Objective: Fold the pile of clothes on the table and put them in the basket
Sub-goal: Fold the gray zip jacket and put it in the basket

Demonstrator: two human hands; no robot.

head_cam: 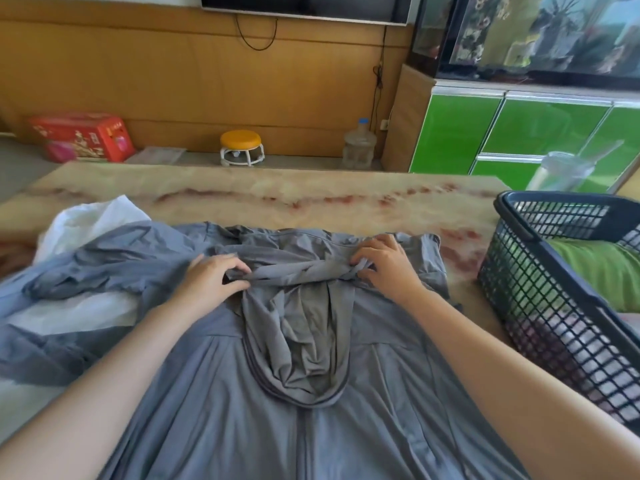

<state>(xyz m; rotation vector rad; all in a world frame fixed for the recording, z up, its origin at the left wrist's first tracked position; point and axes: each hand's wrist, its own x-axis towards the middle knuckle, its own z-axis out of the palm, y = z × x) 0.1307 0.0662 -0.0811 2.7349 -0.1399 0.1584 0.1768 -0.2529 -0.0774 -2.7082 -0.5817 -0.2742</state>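
Note:
A grey hooded jacket (311, 410) lies spread on the marble-patterned table (277, 195), its hood (298, 344) folded down over the body. My left hand (211, 277) pinches a bunched fold of the jacket's fabric at the hood's left. My right hand (384, 263) pinches the same fold at its right end. A white garment (83, 223) lies under the jacket's left sleeve. A dark plastic mesh basket (519, 285) stands at the table's right edge, holding a folded green garment (599, 268).
A clear lidded cup with a straw (564, 171) stands behind the basket. Beyond the table are an orange stool (241, 147), a water jug (360, 145), a red box (83, 136) and a green cabinet (519, 133) with an aquarium on top.

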